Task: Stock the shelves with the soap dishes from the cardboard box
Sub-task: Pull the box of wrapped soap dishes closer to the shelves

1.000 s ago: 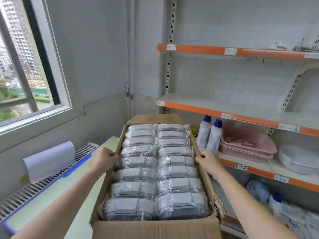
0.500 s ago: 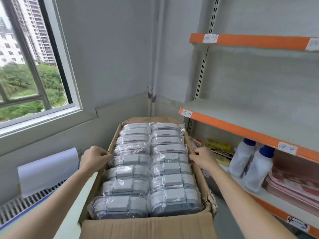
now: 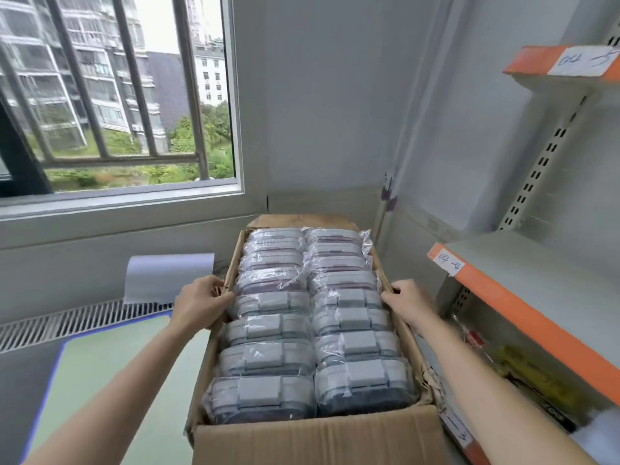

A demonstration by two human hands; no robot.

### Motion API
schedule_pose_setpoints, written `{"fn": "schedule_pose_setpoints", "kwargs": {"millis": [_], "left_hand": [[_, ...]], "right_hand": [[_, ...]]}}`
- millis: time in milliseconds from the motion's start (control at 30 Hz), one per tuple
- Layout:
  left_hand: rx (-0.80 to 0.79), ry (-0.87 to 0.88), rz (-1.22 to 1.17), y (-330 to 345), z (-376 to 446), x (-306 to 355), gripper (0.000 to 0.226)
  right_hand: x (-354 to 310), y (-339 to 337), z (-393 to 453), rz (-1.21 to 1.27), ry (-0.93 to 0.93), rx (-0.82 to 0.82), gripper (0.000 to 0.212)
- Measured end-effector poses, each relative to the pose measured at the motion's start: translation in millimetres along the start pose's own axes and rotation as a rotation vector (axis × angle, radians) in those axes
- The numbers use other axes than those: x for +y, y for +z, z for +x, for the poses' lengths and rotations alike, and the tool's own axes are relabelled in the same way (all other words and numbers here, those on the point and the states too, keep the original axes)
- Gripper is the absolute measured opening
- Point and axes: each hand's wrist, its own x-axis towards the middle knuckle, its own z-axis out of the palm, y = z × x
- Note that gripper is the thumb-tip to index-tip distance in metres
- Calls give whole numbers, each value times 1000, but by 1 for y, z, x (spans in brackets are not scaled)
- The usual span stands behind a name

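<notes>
An open cardboard box [image 3: 312, 441] fills the lower middle of the view. Two rows of several soap dishes [image 3: 268, 333], each wrapped in clear plastic, pack it to the top. My left hand [image 3: 198, 303] grips the box's left wall, fingers curled over its rim. On the opposite side my right hand [image 3: 407, 303] grips the right wall in the same manner. The orange-edged shelves [image 3: 503, 293] stand at the right, their middle board bare where it shows.
A barred window [image 3: 117, 95] fills the upper left above a sill. Below it run a floor grille [image 3: 84, 320] and a rolled white sheet [image 3: 167, 276]. A green floor patch [image 3: 110, 374] lies to the box's left. Yellow packets [image 3: 533, 377] sit on the lower shelf.
My view has swung left toward the window, carrying the shelves to the right edge; bottles and pink basins have left the view. Both hands keep the same hold on the box.
</notes>
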Motion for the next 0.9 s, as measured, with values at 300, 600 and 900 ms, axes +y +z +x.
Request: {"fn": "schedule_pose_setpoints", "kwargs": {"millis": [300,600,900], "left_hand": [[111,-97,76,8,2,11,20],[158,-82,174,13,15,7,36],[216,363,42,7,-11,32,12]], "right_hand": [[-9,3,50,3,-83,-82,24],[-19,5,50,-131,-97,-56,21],[-30,-13,6,-260,-352,71,21]]}}
